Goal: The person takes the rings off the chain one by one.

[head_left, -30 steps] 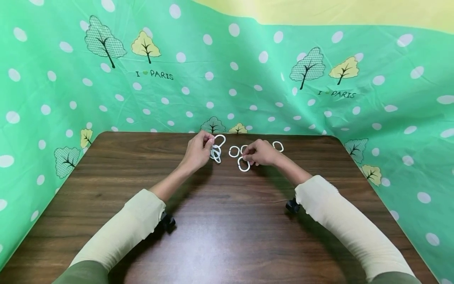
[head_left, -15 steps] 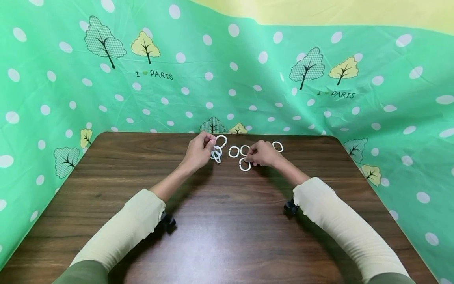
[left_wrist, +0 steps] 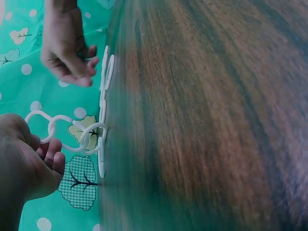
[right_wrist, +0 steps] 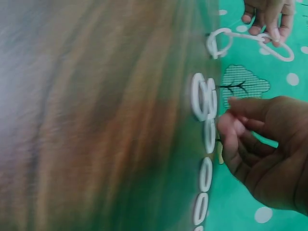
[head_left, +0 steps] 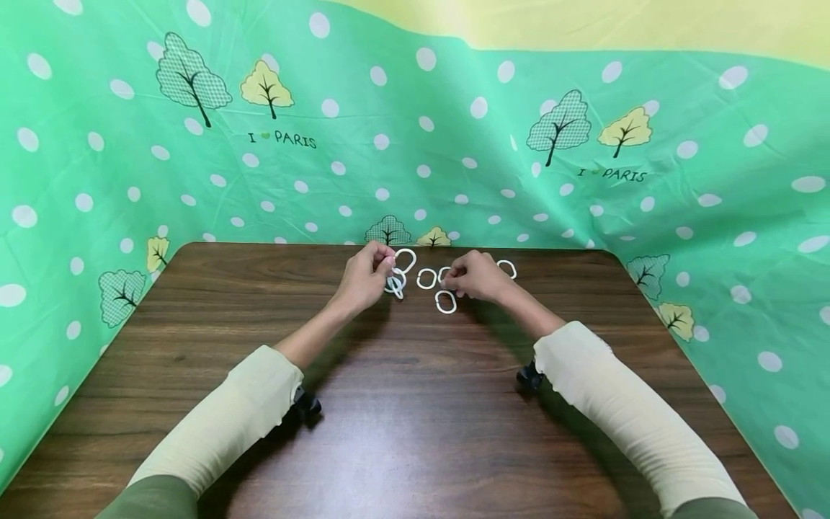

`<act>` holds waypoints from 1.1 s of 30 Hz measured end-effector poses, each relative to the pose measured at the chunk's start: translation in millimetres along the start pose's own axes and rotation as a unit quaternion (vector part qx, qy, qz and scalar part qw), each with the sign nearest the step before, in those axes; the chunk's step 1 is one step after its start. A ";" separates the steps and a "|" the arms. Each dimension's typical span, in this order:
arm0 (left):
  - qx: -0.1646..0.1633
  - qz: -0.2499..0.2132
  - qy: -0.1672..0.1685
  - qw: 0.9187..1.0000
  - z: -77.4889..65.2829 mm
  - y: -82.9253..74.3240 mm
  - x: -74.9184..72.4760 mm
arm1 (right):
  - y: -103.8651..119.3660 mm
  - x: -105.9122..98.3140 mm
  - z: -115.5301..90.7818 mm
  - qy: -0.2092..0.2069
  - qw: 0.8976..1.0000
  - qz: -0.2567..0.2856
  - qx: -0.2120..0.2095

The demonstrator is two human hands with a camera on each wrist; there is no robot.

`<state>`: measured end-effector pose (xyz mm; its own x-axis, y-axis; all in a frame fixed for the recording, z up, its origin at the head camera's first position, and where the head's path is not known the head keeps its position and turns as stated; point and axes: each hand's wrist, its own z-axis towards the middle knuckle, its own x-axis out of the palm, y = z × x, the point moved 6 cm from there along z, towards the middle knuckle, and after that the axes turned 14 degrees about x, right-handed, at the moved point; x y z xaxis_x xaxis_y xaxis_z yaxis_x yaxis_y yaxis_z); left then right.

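My left hand (head_left: 364,277) pinches a short chain of white plastic link rings (left_wrist: 51,127) between thumb and fingers, near the table's far edge. The chain hangs down, and its lowest ring reaches the tabletop in the left wrist view. To its right, my right hand (head_left: 478,277) hovers over the loose rings with its fingers loosely bent and nothing between them, as the right wrist view shows. A loose ring (head_left: 446,312) lies just in front of its fingertips, another ring (head_left: 426,287) to their left. A third is partly hidden behind those fingers.
More loose rings (right_wrist: 206,174) lie in a row along the far side, one ring (head_left: 514,268) beyond my right wrist. The brown wooden table (head_left: 402,404) ends at a green dotted curtain (head_left: 415,137) hanging behind and at both sides.
My right hand has come off the front loose ring and moved slightly up and back from it. My left hand stays in place with the chain.
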<state>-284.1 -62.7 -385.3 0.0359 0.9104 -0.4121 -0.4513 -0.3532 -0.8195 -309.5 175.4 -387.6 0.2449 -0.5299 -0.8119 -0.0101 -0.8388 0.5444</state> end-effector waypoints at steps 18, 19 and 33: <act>0.009 -0.019 0.011 1.000 0.4 -3.1 6.6 | 54.4 -14.0 -4.9 0.002 0.986 0.115 -0.118; 0.010 -0.020 0.012 1.000 0.4 -2.9 6.9 | 56.0 -13.6 -5.1 0.001 0.986 0.116 -0.122; 0.000 -0.015 0.008 1.000 -3.8 3.2 6.5 | 60.5 -11.1 -5.5 -0.013 0.980 0.160 -0.117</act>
<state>-281.9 -58.7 -392.1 0.0634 0.9168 -0.3944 -0.4499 -0.3265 -0.8313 -307.4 131.2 -344.5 0.2402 -0.7664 -0.5958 0.1417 -0.5795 0.8025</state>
